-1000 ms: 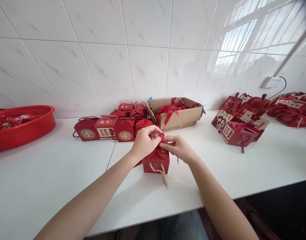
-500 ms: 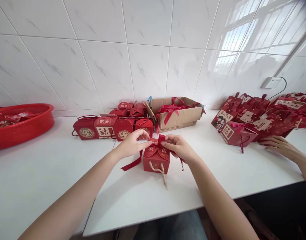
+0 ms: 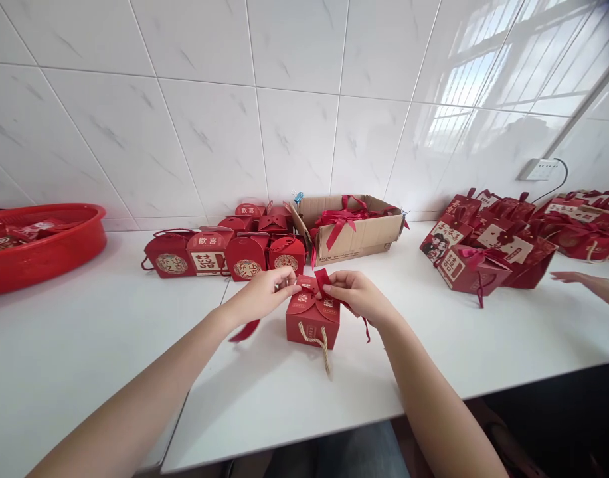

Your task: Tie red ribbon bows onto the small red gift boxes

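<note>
The box (image 3: pixel 311 326) stands on the worktop (image 3: pixel 264 405) between my left hand (image 3: pixel 261 292) and my right hand (image 3: pixel 360 295), both at the height of its top. Thumb against fingers, each hand pinches the ribbon (image 3: pixel 323 277) across that top, its ends trailing below. Behind are red boxes (image 3: pixel 247 251) and a carton (image 3: pixel 366 237); far right, another person's hand (image 3: pixel 583 279).

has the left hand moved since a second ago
Yes, to the left: judged against the carton, the left hand now sits farther from it than before.
</note>
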### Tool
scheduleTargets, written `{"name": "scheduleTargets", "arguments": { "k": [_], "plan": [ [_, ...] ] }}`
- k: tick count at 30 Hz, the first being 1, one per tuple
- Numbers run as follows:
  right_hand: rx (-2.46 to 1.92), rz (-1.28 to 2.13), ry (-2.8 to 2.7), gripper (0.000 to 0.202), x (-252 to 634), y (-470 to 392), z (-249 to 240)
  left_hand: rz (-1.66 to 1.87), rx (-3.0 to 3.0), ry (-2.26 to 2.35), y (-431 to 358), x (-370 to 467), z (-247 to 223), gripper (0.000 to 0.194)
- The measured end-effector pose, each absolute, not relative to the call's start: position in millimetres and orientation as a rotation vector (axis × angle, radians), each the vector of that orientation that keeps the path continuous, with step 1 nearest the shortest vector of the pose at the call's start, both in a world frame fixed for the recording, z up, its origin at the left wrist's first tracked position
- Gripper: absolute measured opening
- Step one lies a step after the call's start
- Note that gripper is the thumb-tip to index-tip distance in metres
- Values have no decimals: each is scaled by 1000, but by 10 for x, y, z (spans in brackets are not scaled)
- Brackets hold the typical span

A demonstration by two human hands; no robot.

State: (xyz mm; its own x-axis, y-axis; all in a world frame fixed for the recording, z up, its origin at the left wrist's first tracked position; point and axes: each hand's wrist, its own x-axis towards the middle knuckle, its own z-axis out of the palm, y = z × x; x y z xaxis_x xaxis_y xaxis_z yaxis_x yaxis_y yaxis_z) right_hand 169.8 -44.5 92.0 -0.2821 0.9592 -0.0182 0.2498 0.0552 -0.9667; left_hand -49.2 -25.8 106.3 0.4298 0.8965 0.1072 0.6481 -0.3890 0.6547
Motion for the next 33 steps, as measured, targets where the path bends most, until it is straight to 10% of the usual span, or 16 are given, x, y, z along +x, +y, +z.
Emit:
{"name": "scheduleTargets", "arguments": {
  "k": [10,20,33],
  "plan": [
    [-1200,1006,-1706,16,1557,-496,951,633,2558,773,-182,-210,1716,21],
    [-1080,1041,-1729,27,1564,-506,883,1323,2437,1331,-159,-123,1118,11],
    [-1000,1094,-1491,31,1500,-521,727,1125,1769,1084,-439,-278,819,22]
  ]
}}
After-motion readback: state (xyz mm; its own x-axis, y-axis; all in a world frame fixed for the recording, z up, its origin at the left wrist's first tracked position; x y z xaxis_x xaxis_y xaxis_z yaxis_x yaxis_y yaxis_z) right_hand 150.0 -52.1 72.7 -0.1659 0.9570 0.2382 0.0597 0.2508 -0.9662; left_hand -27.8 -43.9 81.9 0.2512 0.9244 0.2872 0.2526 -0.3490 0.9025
